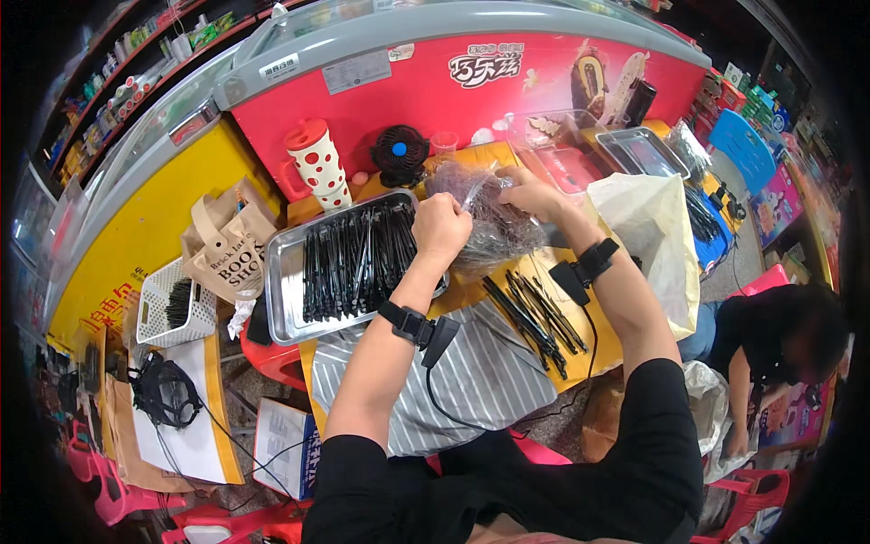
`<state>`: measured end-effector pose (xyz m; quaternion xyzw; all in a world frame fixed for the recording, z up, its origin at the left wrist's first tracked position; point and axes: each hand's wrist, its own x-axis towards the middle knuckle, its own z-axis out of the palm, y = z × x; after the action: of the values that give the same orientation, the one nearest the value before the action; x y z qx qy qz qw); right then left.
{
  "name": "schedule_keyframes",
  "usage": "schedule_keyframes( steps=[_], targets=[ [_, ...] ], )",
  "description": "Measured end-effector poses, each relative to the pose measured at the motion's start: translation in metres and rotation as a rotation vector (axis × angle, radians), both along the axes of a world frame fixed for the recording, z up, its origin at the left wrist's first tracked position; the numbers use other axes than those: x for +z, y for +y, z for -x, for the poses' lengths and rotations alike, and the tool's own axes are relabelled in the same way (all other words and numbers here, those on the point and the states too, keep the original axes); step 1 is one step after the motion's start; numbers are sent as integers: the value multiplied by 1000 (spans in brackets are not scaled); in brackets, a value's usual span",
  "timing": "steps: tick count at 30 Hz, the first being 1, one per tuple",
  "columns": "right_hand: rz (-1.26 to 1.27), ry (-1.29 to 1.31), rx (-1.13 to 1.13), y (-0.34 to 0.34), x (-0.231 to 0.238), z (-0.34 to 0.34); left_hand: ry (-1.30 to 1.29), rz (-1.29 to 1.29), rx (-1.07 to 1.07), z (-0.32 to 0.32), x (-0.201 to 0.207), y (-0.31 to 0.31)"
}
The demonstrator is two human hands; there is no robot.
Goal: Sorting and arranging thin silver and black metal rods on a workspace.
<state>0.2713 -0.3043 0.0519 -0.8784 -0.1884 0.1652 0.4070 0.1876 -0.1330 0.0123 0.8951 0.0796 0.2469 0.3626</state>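
Observation:
A clear plastic bag (pixel 494 238) full of thin, dark brownish strands lies at the middle of the yellow table. My left hand (pixel 441 228) is closed in a fist on the bag's left edge. My right hand (pixel 533 192) grips the bag's upper right part, its fingertips partly hidden by the plastic. Left of the bag, a metal tray (pixel 288 319) holds many slim black sticks (pixel 355 258) in a row. More dark sticks (pixel 535 317) lie loose in a bundle on the table below the bag, beside a grey striped cloth (pixel 435 372).
Behind stand a polka-dot tumbler (pixel 319 165) and a small black fan (pixel 400 154). A paper bag (pixel 231 238) and white basket (pixel 177 308) are left; a pale sack (pixel 648 245) and second metal tray (pixel 642 150) right. Another person (pixel 770 335) bends at far right.

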Motion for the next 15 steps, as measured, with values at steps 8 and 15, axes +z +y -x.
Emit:
schedule_keyframes(
  steps=[8,15],
  targets=[
    [174,-21,-32,42,-4,-2,-176,110,-99,-13,-2,-11],
    [266,-91,-40,42,-4,-11,-194,227,-114,-8,1,-9]
  ],
)
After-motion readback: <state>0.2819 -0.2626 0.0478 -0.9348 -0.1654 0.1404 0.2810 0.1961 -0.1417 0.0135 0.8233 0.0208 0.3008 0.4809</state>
